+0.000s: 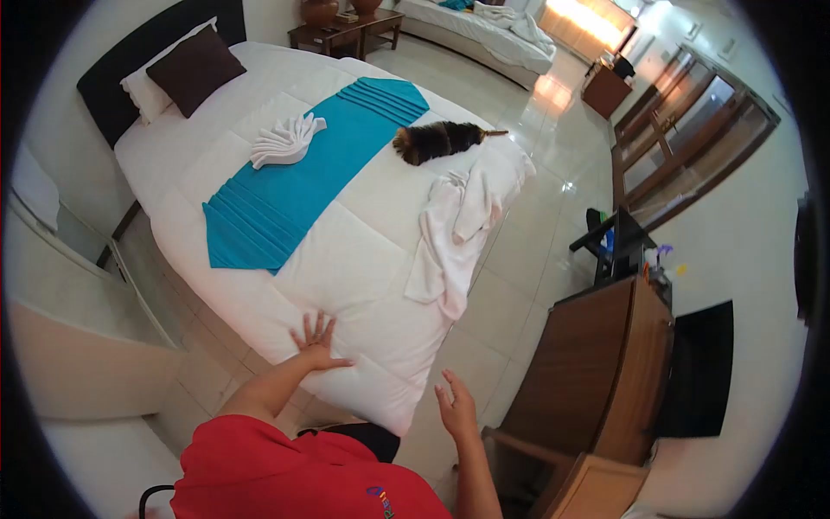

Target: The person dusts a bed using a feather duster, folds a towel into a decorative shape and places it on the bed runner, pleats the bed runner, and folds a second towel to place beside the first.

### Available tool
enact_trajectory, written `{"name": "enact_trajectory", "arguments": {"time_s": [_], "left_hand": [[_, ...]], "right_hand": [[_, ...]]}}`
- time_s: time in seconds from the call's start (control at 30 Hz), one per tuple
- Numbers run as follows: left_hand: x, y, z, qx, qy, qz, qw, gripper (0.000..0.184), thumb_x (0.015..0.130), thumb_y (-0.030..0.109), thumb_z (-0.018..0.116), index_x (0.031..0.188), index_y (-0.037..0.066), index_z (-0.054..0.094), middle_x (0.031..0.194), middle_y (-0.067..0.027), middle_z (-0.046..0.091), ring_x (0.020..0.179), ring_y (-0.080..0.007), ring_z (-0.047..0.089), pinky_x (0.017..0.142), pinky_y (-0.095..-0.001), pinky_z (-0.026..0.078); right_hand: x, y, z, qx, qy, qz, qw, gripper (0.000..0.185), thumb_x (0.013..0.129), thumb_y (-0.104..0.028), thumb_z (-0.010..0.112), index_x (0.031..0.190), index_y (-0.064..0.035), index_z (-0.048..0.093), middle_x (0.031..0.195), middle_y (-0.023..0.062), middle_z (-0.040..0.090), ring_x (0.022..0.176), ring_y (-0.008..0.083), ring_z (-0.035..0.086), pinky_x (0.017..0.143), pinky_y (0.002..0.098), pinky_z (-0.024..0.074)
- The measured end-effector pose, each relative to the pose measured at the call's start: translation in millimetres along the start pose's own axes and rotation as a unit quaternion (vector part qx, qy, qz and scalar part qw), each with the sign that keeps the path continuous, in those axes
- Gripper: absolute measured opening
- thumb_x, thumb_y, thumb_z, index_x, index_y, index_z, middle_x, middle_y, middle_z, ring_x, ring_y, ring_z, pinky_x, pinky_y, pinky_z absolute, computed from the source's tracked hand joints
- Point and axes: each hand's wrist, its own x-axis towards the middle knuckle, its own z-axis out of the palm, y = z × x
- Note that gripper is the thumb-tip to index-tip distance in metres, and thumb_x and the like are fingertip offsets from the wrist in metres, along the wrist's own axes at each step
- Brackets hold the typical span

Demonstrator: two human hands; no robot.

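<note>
My left hand [316,347] lies with spread fingers on the white duvet [363,324] near the bed's near corner. Past that corner, my right hand [456,406] hangs in the air beside the bed, fingers apart and holding nothing. A turquoise bed runner [324,195] crosses the duvet, and a white towel folded like a swan [288,141] sits on its edge. Crumpled white cloths [450,242] lie along the bed's right side. Beyond them is a dark feather duster [438,141], its handle pointing over the bed edge.
A brown cushion [196,71] and white pillow [143,91] rest by the dark headboard [164,43]. To the right stand a wooden desk [575,363], a chair [596,489] and a black screen [696,372]. Tiled floor [519,251] runs between bed and desk. Another bed [467,35] is behind.
</note>
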Motion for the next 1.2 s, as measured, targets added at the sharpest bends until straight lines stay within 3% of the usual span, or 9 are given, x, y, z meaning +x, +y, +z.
{"name": "enact_trajectory", "arguments": {"time_s": [0.4, 0.57, 0.73, 0.8, 0.93, 1.0, 1.1, 1.17, 1.2], "left_hand": [[-2, 21, -16, 0.025, -0.044, -0.076, 0.996, 0.142, 0.040, 0.085, 0.061, 0.146, 0.019, -0.007, 0.149, -0.0106, -0.023, 0.132, -0.0400, -0.028, 0.093, -0.0724, -0.012], [25, 79, -5, -0.191, 0.083, -0.179, 0.962, 0.134, 0.049, 0.080, 0.063, 0.146, 0.016, -0.002, 0.150, -0.0145, -0.016, 0.136, -0.0411, -0.016, 0.097, -0.0704, -0.006], [84, 212, -15, -0.190, 0.172, -0.125, 0.958, 0.113, 0.055, 0.077, 0.062, 0.141, 0.012, 0.028, 0.149, -0.0193, 0.012, 0.138, -0.0371, 0.004, 0.102, -0.0655, 0.007], [115, 263, -24, -0.237, 0.269, -0.129, 0.924, 0.097, 0.060, 0.070, 0.065, 0.133, 0.010, 0.041, 0.139, -0.0197, 0.035, 0.131, -0.0361, 0.026, 0.101, -0.0621, 0.015], [191, 290, -17, -0.262, 0.210, -0.184, 0.924, 0.075, 0.070, 0.050, 0.067, 0.127, 0.006, 0.047, 0.123, -0.0188, 0.052, 0.115, -0.0338, 0.047, 0.098, -0.0540, 0.029], [225, 275, 12, -0.564, 0.249, -0.094, 0.781, 0.060, 0.073, 0.029, 0.063, 0.124, 0.002, 0.047, 0.107, -0.0162, 0.060, 0.097, -0.0293, 0.058, 0.089, -0.0438, 0.043], [119, 323, -128, -0.780, 0.207, -0.012, 0.591, 0.057, 0.071, 0.021, 0.060, 0.122, 0.000, 0.048, 0.107, -0.0151, 0.060, 0.095, -0.0244, 0.060, 0.081, -0.0346, 0.050], [67, 319, -164, -0.813, 0.177, 0.084, 0.548, 0.060, 0.068, 0.020, 0.062, 0.123, -0.001, 0.048, 0.109, -0.0140, 0.060, 0.095, -0.0217, 0.060, 0.083, -0.0334, 0.050], [37, 321, -182, -0.810, 0.175, 0.143, 0.542, 0.062, 0.068, 0.018, 0.060, 0.125, -0.001, 0.045, 0.112, -0.0151, 0.058, 0.097, -0.0227, 0.059, 0.087, -0.0342, 0.049]], "right_hand": [[130, 53, -45, 0.036, -0.114, -0.060, 0.991, 0.036, 0.086, -0.019, 0.060, 0.116, 0.0003, 0.055, 0.119, 0.0204, 0.055, 0.111, 0.0344, 0.052, 0.095, 0.0377, 0.0402], [205, 89, -42, 0.019, -0.158, -0.098, 0.982, 0.041, 0.085, -0.022, 0.061, 0.118, 0.0015, 0.053, 0.120, 0.0213, 0.055, 0.112, 0.0352, 0.051, 0.095, 0.0378, 0.0399], [296, 97, -48, 0.010, -0.188, -0.148, 0.971, 0.044, 0.085, -0.023, 0.060, 0.120, 0.0027, 0.051, 0.120, 0.0225, 0.054, 0.114, 0.0346, 0.051, 0.097, 0.0379, 0.0386], [337, 102, -50, 0.015, -0.184, -0.187, 0.965, 0.045, 0.086, -0.024, 0.060, 0.121, 0.0023, 0.051, 0.119, 0.0225, 0.055, 0.114, 0.0345, 0.051, 0.096, 0.0380, 0.0388], [393, 111, -67, 0.013, -0.235, -0.215, 0.948, 0.052, 0.084, -0.026, 0.062, 0.123, 0.0045, 0.048, 0.122, 0.0247, 0.052, 0.116, 0.0363, 0.049, 0.098, 0.0388, 0.0375], [418, 121, -74, 0.009, -0.260, -0.216, 0.941, 0.059, 0.081, -0.030, 0.064, 0.125, 0.0047, 0.045, 0.123, 0.0249, 0.051, 0.116, 0.0361, 0.048, 0.099, 0.0383, 0.0366], [440, 114, -76, 0.075, -0.263, -0.150, 0.950, 0.064, 0.079, -0.026, 0.067, 0.127, 0.0069, 0.041, 0.121, 0.0272, 0.051, 0.116, 0.0376, 0.047, 0.100, 0.0391, 0.0349], [449, 105, -80, 0.149, -0.312, -0.171, 0.923, 0.078, 0.075, -0.025, 0.072, 0.132, 0.0091, 0.032, 0.127, 0.0292, 0.044, 0.121, 0.0375, 0.041, 0.103, 0.0396, 0.0319], [452, 105, -73, 0.122, -0.242, -0.221, 0.937, 0.084, 0.073, -0.024, 0.074, 0.134, 0.0101, 0.027, 0.131, 0.0297, 0.038, 0.124, 0.0383, 0.036, 0.104, 0.0400, 0.0292]]}}
